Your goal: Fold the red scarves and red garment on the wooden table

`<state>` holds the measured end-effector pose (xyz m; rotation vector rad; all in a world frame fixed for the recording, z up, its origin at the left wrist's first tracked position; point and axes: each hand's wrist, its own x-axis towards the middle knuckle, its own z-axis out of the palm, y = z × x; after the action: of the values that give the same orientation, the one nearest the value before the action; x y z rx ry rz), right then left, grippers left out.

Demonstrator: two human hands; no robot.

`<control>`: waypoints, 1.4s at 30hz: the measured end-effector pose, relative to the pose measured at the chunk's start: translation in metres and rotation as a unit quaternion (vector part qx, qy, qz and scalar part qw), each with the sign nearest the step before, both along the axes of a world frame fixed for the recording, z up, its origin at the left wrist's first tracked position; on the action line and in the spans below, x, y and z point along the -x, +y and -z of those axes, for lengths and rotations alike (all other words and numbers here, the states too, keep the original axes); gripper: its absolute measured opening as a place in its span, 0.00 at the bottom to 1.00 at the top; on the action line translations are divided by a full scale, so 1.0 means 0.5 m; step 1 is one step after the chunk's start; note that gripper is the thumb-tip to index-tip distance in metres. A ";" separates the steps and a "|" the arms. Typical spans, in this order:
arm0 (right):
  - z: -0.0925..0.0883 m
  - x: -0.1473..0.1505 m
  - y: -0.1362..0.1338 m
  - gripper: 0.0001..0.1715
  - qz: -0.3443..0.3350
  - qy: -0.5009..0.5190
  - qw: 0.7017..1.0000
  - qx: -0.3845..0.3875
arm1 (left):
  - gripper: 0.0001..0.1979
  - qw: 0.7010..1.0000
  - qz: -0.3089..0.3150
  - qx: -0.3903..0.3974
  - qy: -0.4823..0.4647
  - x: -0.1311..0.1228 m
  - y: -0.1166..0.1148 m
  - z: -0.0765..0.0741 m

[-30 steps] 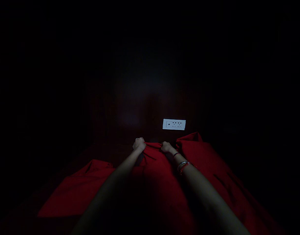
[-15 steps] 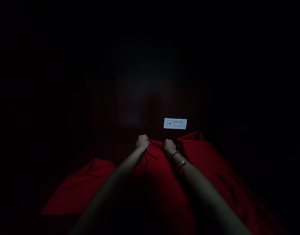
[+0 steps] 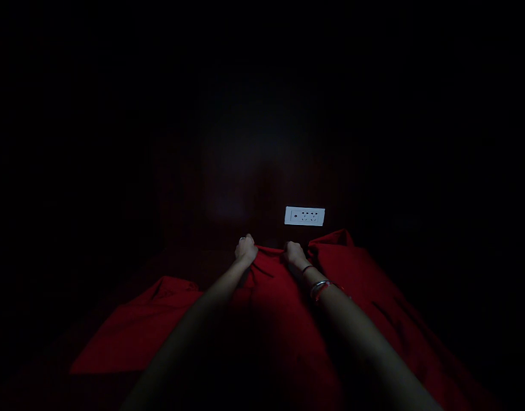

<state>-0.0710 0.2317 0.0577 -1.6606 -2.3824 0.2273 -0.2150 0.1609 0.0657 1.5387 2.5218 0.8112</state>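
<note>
A large red cloth (image 3: pixel 283 302) stretches from the far side toward me, its upper edge raised between my two hands. My left hand (image 3: pixel 246 250) is closed on that edge, with a ring on one finger. Closed on the same edge a short way to the right is my right hand (image 3: pixel 295 254), bracelets around its wrist. Creases run down the cloth from the left grip. Deep shadow hides the near part of the cloth, and I cannot make out what kind of cloth item it is.
A white socket plate (image 3: pixel 304 216) is on the dark wall behind my hands. More red cloth (image 3: pixel 360 274) lies to the right, wrinkled. Another red piece (image 3: pixel 129 331) lies flat at the left, its far corner bunched. The surroundings are nearly black.
My left hand has shifted slightly left, widening the gap between the hands a little. The view has turned slightly, so the socket plate appears a bit further left. Both grips stay closed.
</note>
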 end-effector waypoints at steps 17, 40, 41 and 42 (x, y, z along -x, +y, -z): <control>0.002 0.013 0.011 0.14 -0.109 -0.076 0.990 -0.052 | 0.11 0.992 0.056 0.102 -0.049 0.017 0.009 -0.006; -0.002 -0.002 0.004 0.15 -0.089 -0.099 0.987 -0.086 | 0.15 0.980 0.073 0.184 -0.025 0.009 0.011 -0.020; -0.002 -0.003 0.003 0.15 -0.083 -0.099 0.988 -0.084 | 0.16 0.981 0.063 0.183 -0.021 0.009 0.011 -0.020; -0.003 -0.003 0.003 0.15 -0.076 -0.099 0.989 -0.081 | 0.17 0.981 0.055 0.184 -0.019 0.010 0.011 -0.019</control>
<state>-0.0693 0.2332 0.0591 -1.4909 -2.5964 -0.1097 -0.2201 0.1664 0.0754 1.5016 2.3622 0.3303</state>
